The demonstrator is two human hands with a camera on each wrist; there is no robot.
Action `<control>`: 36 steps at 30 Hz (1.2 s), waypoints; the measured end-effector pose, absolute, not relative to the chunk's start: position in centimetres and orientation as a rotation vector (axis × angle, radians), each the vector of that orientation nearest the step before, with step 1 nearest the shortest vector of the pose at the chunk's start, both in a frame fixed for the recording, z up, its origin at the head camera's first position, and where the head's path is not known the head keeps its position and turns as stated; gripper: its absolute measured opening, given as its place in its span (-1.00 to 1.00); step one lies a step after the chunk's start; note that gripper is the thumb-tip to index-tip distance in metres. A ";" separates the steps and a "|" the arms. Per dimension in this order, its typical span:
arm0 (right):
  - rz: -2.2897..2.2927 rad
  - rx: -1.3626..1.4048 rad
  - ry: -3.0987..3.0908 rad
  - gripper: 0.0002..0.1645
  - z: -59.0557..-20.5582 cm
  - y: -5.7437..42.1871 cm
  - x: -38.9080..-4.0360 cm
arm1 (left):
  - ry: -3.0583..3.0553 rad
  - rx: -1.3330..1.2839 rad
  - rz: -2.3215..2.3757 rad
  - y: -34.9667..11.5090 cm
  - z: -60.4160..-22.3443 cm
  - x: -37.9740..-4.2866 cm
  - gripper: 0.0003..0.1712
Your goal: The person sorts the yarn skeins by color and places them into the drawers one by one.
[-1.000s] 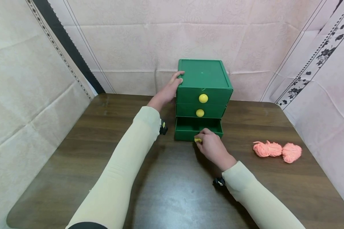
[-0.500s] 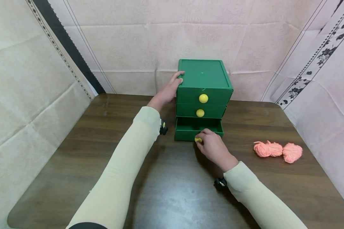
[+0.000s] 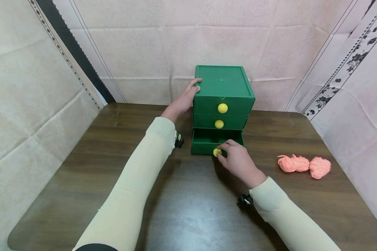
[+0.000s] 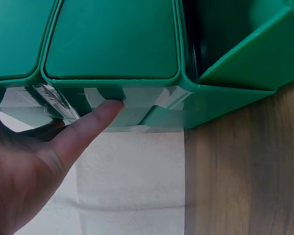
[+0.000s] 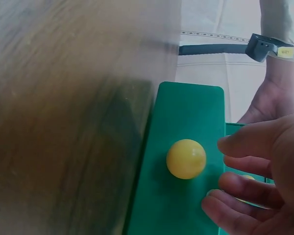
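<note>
A green three-drawer cabinet (image 3: 221,82) with round yellow knobs stands at the back of the table. Its bottom drawer (image 3: 202,148) is pulled out, and no object shows in the visible part of its inside. My left hand (image 3: 184,98) rests against the cabinet's left side, fingertips at the top edge; in the left wrist view the straight thumb (image 4: 90,128) touches the taped side wall. Beside the bottom drawer's yellow knob (image 5: 186,159) is my right hand (image 5: 259,171), its fingers loosely bent and apart from the knob.
Two bundles of pink yarn (image 3: 293,163) lie on the brown wooden table (image 3: 188,209), to the right of my right hand. Pale patterned cloth (image 3: 176,42) hangs behind the cabinet and along both sides.
My right hand has let go of the bottom drawer's knob and moved slightly right, leaving more of the knob in sight. The left hand and the cabinet have stayed in place.
</note>
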State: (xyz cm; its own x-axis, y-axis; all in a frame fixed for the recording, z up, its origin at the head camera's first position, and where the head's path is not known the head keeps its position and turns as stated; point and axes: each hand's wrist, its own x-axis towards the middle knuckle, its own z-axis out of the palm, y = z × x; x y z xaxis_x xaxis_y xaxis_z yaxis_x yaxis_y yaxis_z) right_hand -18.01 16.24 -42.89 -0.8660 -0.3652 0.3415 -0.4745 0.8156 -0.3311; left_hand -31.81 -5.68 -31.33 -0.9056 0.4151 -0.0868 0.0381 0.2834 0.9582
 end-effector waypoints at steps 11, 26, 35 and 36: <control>0.594 0.615 -2.723 -0.73 -42.1 17.4 -18.1 | 2.205 0.404 1.670 -5.7 -31.5 -31.9 -0.45; 0.609 0.568 -2.719 -0.75 -41.4 19.4 -18.3 | 2.221 0.424 1.654 -5.8 -31.4 -32.0 -0.44; 0.561 0.512 -2.729 -0.74 -41.3 20.5 -18.3 | 2.223 0.419 1.657 -5.8 -31.2 -31.8 -0.44; 0.558 0.507 -2.733 -0.74 -41.2 20.6 -18.3 | 2.224 0.417 1.656 -5.7 -31.2 -31.8 -0.44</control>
State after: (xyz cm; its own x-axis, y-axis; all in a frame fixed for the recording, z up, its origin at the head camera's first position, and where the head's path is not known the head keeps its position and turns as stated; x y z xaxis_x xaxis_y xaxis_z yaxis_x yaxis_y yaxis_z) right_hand -18.31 20.62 -41.24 -0.8909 -0.2774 0.3596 -0.3962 0.8617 -0.3169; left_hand -31.80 -5.75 -31.22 -0.9007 0.4247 -0.0913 0.0342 0.2789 0.9597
